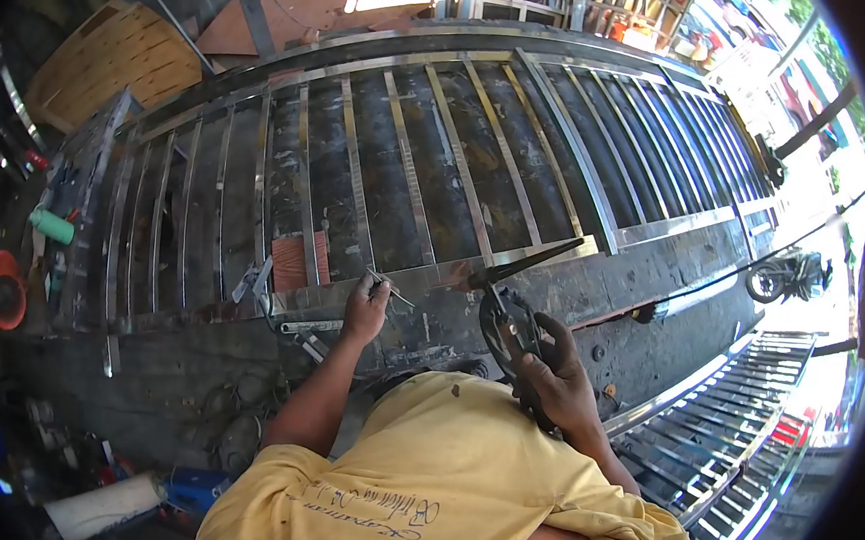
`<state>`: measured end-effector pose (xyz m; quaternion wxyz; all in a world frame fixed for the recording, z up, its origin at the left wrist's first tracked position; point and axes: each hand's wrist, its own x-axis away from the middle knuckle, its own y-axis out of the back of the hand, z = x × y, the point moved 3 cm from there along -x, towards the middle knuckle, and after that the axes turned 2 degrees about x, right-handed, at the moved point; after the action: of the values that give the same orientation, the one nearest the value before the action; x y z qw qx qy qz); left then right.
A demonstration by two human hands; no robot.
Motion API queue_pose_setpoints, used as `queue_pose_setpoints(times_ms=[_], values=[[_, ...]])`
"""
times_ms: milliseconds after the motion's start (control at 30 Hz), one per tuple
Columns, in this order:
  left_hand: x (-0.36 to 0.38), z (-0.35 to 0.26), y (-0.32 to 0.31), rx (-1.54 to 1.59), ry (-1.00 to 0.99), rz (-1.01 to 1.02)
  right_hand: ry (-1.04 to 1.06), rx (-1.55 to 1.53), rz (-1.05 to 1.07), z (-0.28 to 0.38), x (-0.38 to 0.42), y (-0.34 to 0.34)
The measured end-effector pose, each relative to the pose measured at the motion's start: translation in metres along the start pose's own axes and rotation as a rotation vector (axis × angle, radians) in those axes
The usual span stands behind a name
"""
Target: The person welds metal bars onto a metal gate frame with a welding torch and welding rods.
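My left hand (366, 309) is closed, pinching a thin metal rod (398, 295) by the near rail of a shiny metal barred frame (406, 153). My right hand (560, 379) wraps round the handle of a black welding torch (538, 260). The torch's long back cap points up and right, and its head is over the frame's near edge, to the right of the rod. A dark cable loops beside the handle. My right fingers partly hide the grip. A reddish block (300, 261) lies by the frame's bars, left of my left hand.
The frame lies across a dark workbench (694, 263). Another barred metal panel (712, 430) is at lower right. A green cylinder (53, 224) and an orange round object (6, 290) are at far left. A motorcycle (791, 277) stands at right, a wooden board (116, 62) at upper left.
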<state>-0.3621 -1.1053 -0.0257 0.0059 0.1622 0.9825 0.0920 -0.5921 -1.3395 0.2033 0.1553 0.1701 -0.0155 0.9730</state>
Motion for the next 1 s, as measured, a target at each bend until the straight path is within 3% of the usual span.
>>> queue_pose_setpoints(times_ms=[167, 300, 433, 833, 1000], values=[[-0.005, 0.03, -0.014, 0.231, 0.301, -0.165, 0.102, 0.076, 0.04, -0.003, -0.001, 0.047], [-0.011, 0.042, -0.026, 0.331, 0.304, -0.308, 0.114, 0.211, 0.025, -0.001, 0.001, 0.09], [-0.008, 0.029, -0.043, 0.301, 0.263, -0.414, 0.073, 0.152, 0.03, -0.002, 0.005, 0.12], [-0.003, 0.005, -0.036, 0.343, 0.254, -0.305, 0.085, -0.052, -0.016, -0.014, -0.032, 0.139], [-0.021, 0.017, -0.023, 0.366, 0.342, -0.255, -0.079, -0.023, -0.034, 0.002, -0.058, 0.123]])
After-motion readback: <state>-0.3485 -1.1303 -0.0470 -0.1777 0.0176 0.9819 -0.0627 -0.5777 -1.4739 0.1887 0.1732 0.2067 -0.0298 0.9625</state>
